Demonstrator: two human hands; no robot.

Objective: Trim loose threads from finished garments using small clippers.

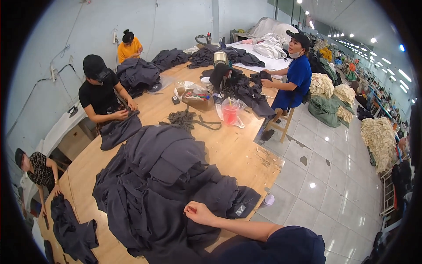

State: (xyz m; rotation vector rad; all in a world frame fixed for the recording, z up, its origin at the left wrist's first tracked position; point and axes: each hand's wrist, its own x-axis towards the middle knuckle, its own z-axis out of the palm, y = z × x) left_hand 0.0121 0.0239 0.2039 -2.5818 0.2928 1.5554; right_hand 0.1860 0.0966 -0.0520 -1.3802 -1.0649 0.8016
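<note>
My right hand (200, 214) reaches in from the lower right over a big heap of dark grey garments (154, 185). Its fingers are curled and pressed together just above the cloth, and I cannot make out what is between them. Close beside the wrist, a folded garment corner with a small light patch (239, 208) lies at the table's edge. My left hand is not in view. Dark cloth fills the near part of the wooden table (241, 152).
Beyond the heap lie dark straps (182, 119), a box of small items (198, 102) and a pink drink cup (230, 113) in plastic. Several co-workers handle dark garments around the table. A wooden stool (288, 125) and cloth bundles (329, 108) stand on the tiled floor to the right.
</note>
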